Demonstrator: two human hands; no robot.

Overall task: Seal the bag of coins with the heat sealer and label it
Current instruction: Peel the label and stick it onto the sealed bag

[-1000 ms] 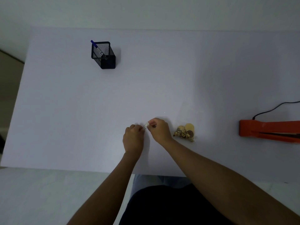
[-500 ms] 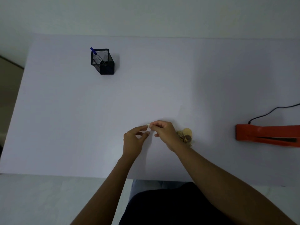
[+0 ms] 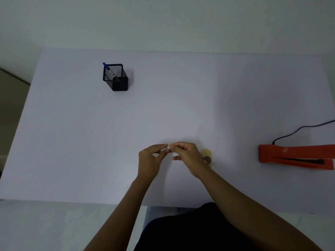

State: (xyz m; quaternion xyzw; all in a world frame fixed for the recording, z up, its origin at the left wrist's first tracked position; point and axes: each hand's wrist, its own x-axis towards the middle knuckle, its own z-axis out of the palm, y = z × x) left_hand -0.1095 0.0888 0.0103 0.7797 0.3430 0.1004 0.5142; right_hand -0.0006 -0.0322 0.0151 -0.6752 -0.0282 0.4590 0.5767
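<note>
Hands lifted a bit and spread a little since a second ago. Coins [image 3: 207,156] now half hidden behind right wrist, more covered than before. Left hand [image 3: 150,161] curled, thumb and pointer finger pinching a tiny white bit [image 3: 168,147]. Right hand [image 3: 188,156] pinching the same bit from the other side, other fingers loose. Coins lying on the white surface [image 3: 72,142], just beside right hand. Orange heat sealer [image 3: 293,156] far right, well apart. Black mesh cup [image 3: 116,77] with blue pen [image 3: 108,69] far back left.
</note>
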